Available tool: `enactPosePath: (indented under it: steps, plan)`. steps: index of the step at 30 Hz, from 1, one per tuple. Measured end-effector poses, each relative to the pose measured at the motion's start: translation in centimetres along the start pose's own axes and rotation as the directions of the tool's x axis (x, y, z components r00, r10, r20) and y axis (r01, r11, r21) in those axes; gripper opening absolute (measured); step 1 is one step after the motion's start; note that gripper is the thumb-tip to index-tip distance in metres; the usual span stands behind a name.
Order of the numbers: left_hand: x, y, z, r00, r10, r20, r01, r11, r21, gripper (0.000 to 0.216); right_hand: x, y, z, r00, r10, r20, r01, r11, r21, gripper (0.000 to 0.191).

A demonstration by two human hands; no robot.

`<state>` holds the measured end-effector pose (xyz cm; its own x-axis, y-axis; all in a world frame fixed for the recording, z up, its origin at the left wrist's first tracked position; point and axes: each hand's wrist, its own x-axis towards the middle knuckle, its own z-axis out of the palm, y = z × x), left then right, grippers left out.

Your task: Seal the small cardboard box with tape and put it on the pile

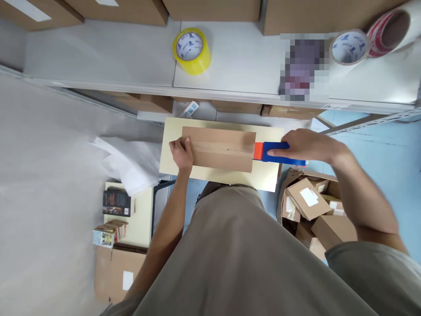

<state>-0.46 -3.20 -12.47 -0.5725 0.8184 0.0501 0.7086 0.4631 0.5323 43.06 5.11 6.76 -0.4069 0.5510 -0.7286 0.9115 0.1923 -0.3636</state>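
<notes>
A long brown cardboard box (220,158) lies on a pale yellow board (266,180) in front of my body, with a seam running along its top. My left hand (182,154) grips the box's left end, thumb on the top face and fingers curled over the edge. In my right hand (294,145) is a blue and orange tape dispenser (276,152). Its orange front meets the right end of the box. Part of the dispenser's back is hidden under my fingers.
On the shelf (108,57) ahead stand a yellow tape roll (192,52), a white roll (348,50) and a red-and-white roll (388,33). A large carton (284,193) of small boxes sits at right. White sheeting (131,158) and books (116,202) lie at left.
</notes>
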Motion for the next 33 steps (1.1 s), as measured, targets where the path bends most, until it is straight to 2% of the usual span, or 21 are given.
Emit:
enactPosePath:
  steps: [2,4,9,14,18,20,25,30,33]
  plan:
    - [0.0,0.1,0.0,1.0,-0.005,0.008,0.005,1.0,-0.002,0.027,-1.5,2.3,-0.4,0.999,0.038,0.029,-0.039,0.999,0.031,0.074]
    - [0.0,0.1,-0.1,1.0,-0.009,0.022,0.009,1.0,0.0,0.027,-2.0,3.4,-0.4,0.998,0.054,0.041,-0.055,0.998,0.034,0.075]
    - [0.3,0.2,-0.1,0.999,-0.018,0.029,0.018,1.0,-0.002,0.027,0.4,3.2,1.3,0.992,0.125,0.013,-0.125,0.992,-0.007,0.073]
    - [0.4,0.7,-0.2,0.999,-0.012,0.037,0.011,0.999,0.038,0.026,2.3,2.6,3.1,0.989,0.138,-0.051,-0.14,0.989,-0.048,0.072]
    - [0.2,0.9,-0.2,1.0,-0.024,0.018,0.023,0.998,0.064,0.026,3.0,1.3,5.0,0.979,0.188,-0.075,-0.198,0.968,-0.153,0.067]
    - [0.1,1.0,-0.2,0.999,-0.031,0.01,0.03,0.997,0.071,0.026,3.5,0.3,6.4,0.971,0.203,-0.123,-0.223,0.959,-0.176,0.06]
    - [-0.1,1.6,-0.1,0.999,-0.036,-0.003,0.036,0.996,0.076,0.025,3.7,-2.3,9.3,0.938,0.201,-0.284,-0.246,0.96,-0.132,0.048]
    - [-0.1,2.0,-0.3,1.0,-0.03,0.0,0.03,0.996,0.086,0.022,3.1,-4.6,11.1,0.909,0.243,-0.338,-0.291,0.951,-0.099,0.039]
    - [0.0,1.8,-0.3,1.0,-0.02,0.001,0.02,0.997,0.077,0.021,4.2,-5.3,12.5,0.877,0.291,-0.383,-0.338,0.939,-0.062,0.039]
